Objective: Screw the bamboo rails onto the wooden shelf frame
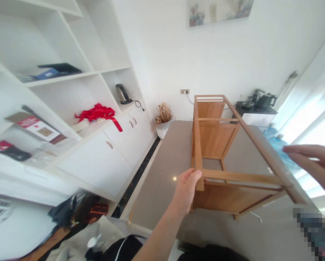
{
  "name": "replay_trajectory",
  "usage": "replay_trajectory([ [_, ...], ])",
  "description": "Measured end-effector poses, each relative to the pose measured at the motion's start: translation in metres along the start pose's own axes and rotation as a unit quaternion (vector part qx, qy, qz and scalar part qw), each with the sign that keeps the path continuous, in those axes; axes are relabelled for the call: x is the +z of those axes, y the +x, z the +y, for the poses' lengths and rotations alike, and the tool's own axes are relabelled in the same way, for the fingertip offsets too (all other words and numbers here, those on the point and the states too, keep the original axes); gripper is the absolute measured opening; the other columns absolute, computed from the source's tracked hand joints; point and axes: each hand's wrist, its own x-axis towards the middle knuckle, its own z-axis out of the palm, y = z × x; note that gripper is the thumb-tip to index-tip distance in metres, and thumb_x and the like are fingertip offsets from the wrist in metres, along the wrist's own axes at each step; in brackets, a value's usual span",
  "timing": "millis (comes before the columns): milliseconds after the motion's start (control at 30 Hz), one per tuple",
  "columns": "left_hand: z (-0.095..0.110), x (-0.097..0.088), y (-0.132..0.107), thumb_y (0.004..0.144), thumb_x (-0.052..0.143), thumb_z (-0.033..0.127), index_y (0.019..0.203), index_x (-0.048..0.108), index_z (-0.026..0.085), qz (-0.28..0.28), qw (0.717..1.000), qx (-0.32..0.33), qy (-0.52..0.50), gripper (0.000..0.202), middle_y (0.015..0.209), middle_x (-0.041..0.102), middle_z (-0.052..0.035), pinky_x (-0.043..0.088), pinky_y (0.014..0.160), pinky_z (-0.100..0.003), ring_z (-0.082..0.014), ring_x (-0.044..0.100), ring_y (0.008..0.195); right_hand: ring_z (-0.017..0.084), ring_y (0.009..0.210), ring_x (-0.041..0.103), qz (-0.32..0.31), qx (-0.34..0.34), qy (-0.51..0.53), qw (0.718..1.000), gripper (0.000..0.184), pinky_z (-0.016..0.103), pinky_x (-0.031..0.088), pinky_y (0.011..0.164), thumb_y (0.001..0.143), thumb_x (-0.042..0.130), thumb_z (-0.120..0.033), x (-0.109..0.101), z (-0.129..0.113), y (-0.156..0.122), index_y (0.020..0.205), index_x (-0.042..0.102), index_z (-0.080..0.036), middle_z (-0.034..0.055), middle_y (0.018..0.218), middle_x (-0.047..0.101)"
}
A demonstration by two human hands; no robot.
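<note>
The left hand point(184, 191) grips a wooden frame point(213, 139); the right hand point(321, 172) hovers.

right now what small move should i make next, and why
Likely bring your right hand to the right rail of the panelled wooden frame: it looks empty, while only your left hand grips the frame, at its near left corner.

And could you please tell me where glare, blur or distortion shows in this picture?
Head view, right: daylight washes out the curtain; head view, middle: a small bright spot glares on the table, while the left hand and wooden frame look fairly clear; head view, left: the shelves slant, probably from wide-angle distortion, and the box looks blurred.
</note>
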Motion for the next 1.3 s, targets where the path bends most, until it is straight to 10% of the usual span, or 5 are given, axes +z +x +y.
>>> replay_trajectory([
  [433,0.008,0.026,0.003,0.075,0.059,0.035,0.074,0.064,0.014,0.044,0.999,0.006,0.005,0.022,0.071,0.069,-0.0044,0.048,0.07,-0.03,-0.0223,0.065,0.077,0.013,0.064,0.055,-0.13,0.338,0.347,0.865,0.032,0.022,0.048,0.056,0.082,0.062,-0.049,0.014,0.012,-0.053,0.078,0.06,-0.017,0.001,0.07,0.059],
  [633,0.007,0.043,-0.003,0.072,0.062,0.038,0.071,0.064,0.014,0.119,0.993,0.018,0.012,0.024,0.069,0.068,-0.003,0.048,0.072,-0.029,-0.0212,0.065,0.077,0.023,0.094,0.065,-0.14,0.287,0.378,0.869,0.04,0.031,0.055,0.073,0.089,0.05,-0.05,0.023,0.085,-0.072,0.101,0.067,-0.016,0.0098,0.099,0.069],
  [800,0.004,0.047,-0.011,0.072,0.065,0.041,0.08,0.066,0.014,0.153,0.987,0.026,0.04,0.028,0.076,0.07,-0.0026,0.048,0.072,-0.028,-0.0188,0.065,0.077,0.022,0.084,0.068,-0.369,0.207,0.013,0.906,0.029,0.031,0.05,0.074,0.087,0.045,-0.029,0.089,0.148,-0.136,0.093,0.071,-0.017,0.0081,0.087,0.072],
  [1167,0.007,0.056,-0.027,0.073,0.063,0.051,0.09,0.064,0.015,0.192,0.97,0.065,0.133,0.04,0.088,0.07,-0.0066,0.046,0.078,-0.031,-0.0211,0.064,0.088,0.032,0.095,0.066,-0.455,0.116,-0.084,0.879,0.03,0.041,0.047,0.076,0.076,0.044,-0.002,0.169,0.163,-0.202,0.087,0.071,-0.01,0.0218,0.101,0.068],
  [1300,0.018,0.074,-0.047,0.076,0.064,0.045,0.094,0.063,0.017,0.359,0.871,0.197,0.27,0.034,0.095,0.066,-0.0065,0.043,0.088,-0.034,-0.0229,0.06,0.095,0.034,0.092,0.067,-0.454,0.125,-0.069,0.88,0.024,0.042,0.049,0.075,0.072,0.048,-0.005,0.169,0.162,-0.202,0.079,0.07,-0.012,0.0182,0.092,0.071],
])
